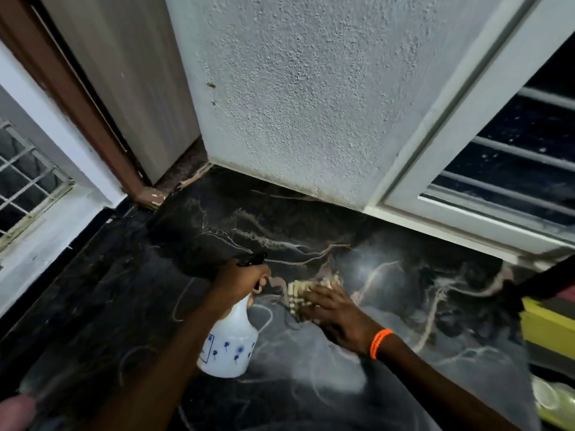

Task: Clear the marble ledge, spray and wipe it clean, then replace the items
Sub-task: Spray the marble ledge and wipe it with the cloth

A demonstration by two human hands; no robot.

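Head view. Black marble ledge with pale veining, set in a corner below a textured white wall and a white-framed window with horizontal bars on the right; a smeared pale film showed across its near part.

Left hand: fingers curled tight around the neck of a white spray bottle with small blue flower marks, black nozzle pointing away toward the wall; the bottle was held tilted above the ledge.

Right hand: fingers spread, palm flat, pressed down on a cream-coloured cloth lying on the marble just right of the bottle. Orange band on that wrist.

Right edge: a yellow item, type not discernible, beside the ledge. Left: a brown door frame and a second barred window.
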